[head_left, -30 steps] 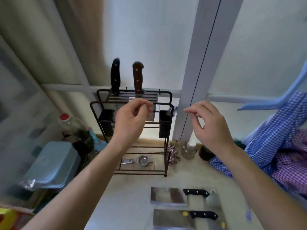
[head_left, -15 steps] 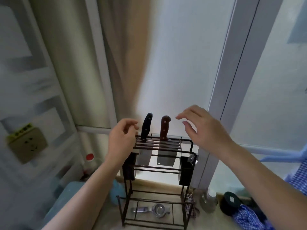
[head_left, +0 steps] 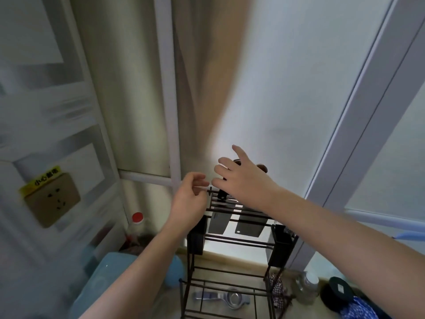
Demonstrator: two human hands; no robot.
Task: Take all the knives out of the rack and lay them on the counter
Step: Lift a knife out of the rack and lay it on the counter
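A dark wire rack (head_left: 232,240) stands on the counter against the window. Two knives hang in its top slots: a black-handled one whose blade (head_left: 218,223) hangs at the left, and a brown-handled one with its blade (head_left: 249,227) to the right. My right hand (head_left: 243,177) hovers over both handles with fingers spread, hiding most of them. My left hand (head_left: 189,200) is at the rack's top left corner, fingers loosely curled near the wire. Neither hand holds a knife.
A socket plate (head_left: 51,199) with a yellow label sits on the left wall. A red-capped bottle (head_left: 136,226) and a blue lidded box (head_left: 103,284) stand left of the rack. A metal squeezer (head_left: 220,297) lies on the bottom shelf. Jars and checked cloth (head_left: 358,307) lie at the right.
The view has tilted up, so the knives lying on the counter have left the frame. My right hand has moved left over the two handles. My left hand rose to the rack's top corner.
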